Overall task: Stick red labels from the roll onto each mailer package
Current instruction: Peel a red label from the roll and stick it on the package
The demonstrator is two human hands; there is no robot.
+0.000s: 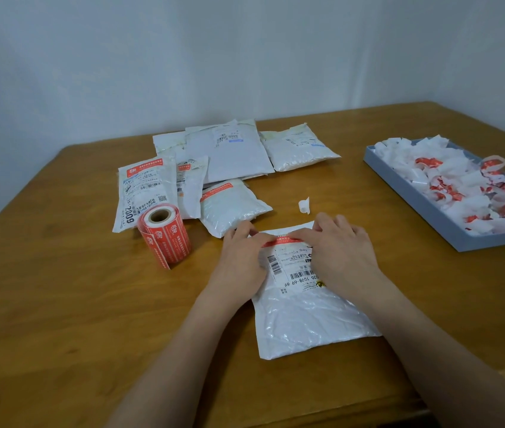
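Note:
A white mailer package (303, 316) lies on the wooden table (60, 304) in front of me. A red label (282, 241) lies across its top end, above the shipping sticker. My left hand (242, 254) presses the label's left part with straight fingers. My right hand (340, 248) presses its right part, fingers flat on the package. The roll of red labels (165, 234) stands to the left, a loose strip hanging down its front. Several other white mailers (226, 152) lie behind; three of them show red labels (146, 166).
A grey tray (414, 208) at the right holds several crumpled white and red backing scraps. One small curled white backing piece (304, 206) lies on the table just beyond my hands. A white wall rises behind the table.

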